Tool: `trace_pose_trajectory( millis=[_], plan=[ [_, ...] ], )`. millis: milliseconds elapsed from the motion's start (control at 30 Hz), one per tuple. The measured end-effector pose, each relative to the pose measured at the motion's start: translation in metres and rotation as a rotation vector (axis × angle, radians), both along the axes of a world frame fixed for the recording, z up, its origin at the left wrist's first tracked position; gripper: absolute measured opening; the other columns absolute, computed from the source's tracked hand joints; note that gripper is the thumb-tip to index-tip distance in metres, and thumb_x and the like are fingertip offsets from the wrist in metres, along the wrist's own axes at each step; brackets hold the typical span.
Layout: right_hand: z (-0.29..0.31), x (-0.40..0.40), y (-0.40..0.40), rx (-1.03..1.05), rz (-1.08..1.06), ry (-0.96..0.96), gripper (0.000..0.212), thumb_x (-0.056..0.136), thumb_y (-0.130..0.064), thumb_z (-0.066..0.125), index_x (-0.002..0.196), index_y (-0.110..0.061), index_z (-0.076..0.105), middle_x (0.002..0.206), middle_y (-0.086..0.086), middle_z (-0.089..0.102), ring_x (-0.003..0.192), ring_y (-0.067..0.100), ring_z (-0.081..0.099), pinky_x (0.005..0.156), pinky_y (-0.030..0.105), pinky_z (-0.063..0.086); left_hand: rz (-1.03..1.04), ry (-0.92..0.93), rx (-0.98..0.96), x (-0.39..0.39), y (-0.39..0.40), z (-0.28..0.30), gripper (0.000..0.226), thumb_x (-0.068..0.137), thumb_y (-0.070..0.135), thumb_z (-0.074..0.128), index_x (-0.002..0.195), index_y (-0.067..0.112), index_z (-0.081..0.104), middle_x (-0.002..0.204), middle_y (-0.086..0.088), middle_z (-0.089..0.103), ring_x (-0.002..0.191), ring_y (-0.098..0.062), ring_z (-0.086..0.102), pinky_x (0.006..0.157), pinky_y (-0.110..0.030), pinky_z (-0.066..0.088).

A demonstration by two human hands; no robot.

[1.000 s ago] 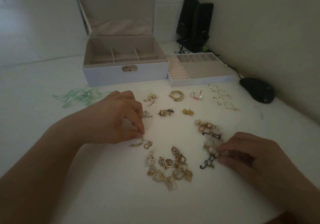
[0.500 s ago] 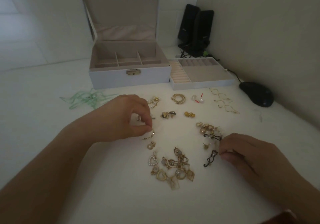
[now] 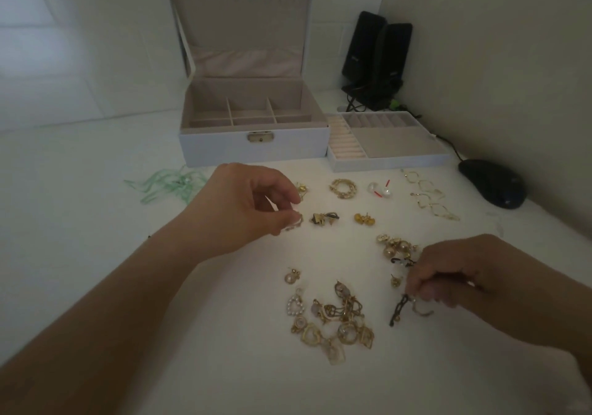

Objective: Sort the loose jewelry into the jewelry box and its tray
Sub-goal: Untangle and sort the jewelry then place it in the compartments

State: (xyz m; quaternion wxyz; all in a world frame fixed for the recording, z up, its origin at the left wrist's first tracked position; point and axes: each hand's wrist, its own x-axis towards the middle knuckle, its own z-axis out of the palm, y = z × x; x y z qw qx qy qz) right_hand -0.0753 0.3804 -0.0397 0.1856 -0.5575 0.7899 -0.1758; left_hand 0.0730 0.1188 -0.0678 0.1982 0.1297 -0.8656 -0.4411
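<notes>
carefully now: left hand (image 3: 243,209) pinches a gold earring (image 3: 295,222), right hand (image 3: 448,273) pinches a hoop (image 3: 422,309); best carry each far to the tray (image 3: 387,161) without snagging.

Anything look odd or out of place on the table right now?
Yes: a tangle of pale green ribbon lies left of the jewelry box, unlike the gold pieces. The near jewelry pile is knotted together.

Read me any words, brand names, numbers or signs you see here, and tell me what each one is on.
No text here can be read.
Speakers: a small pale mark on the front, too small and blurred to read.
Jewelry box: a plain metal clasp, no lettering visible.
Tray, mouse: no markings visible.
</notes>
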Motion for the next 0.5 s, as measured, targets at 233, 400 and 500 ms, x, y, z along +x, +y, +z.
trace_pose_trajectory(
  millis=[233, 400, 500],
  plan=[
    [0.023, 0.008, -0.068, -0.061, 0.116, -0.109, 0.021, 0.090, -0.017, 0.058, 0.082, -0.035, 0.065, 0.070, -0.010, 0.067, 0.054, 0.004, 0.061, 0.056, 0.014, 0.050, -0.018, 0.028, 0.084, -0.003, 0.004, 0.000, 0.008, 0.076, 0.014, 0.082, 0.081, 0.017, 0.078, 0.064, 0.002, 0.073, 0.057, -0.010, 0.070, 0.067, -0.024, 0.056],
    [-0.003, 0.015, -0.100, -0.514, -0.137, -0.488, 0.017, 0.090, 0.002, 0.056, 0.090, -0.008, 0.069, 0.062, 0.011, 0.066, 0.049, 0.018, 0.062, 0.051, 0.024, 0.053, -0.032, 0.112, 0.291, -0.005, 0.009, 0.002, 0.023, 0.067, 0.019, 0.077, 0.084, 0.004, 0.073, 0.070, -0.014, 0.072, 0.059, -0.019, 0.072, 0.060, -0.024, 0.057],
    [-0.015, 0.018, -0.102, -0.620, -0.219, -0.594, 0.019, 0.090, 0.005, 0.055, 0.087, -0.008, 0.069, 0.062, 0.008, 0.066, 0.051, 0.018, 0.063, 0.052, 0.027, 0.054, -0.072, 0.152, 0.403, -0.007, 0.012, 0.005, 0.024, 0.066, 0.012, 0.073, 0.087, -0.001, 0.070, 0.072, -0.016, 0.072, 0.059, -0.020, 0.072, 0.058, -0.021, 0.055]
  ],
)
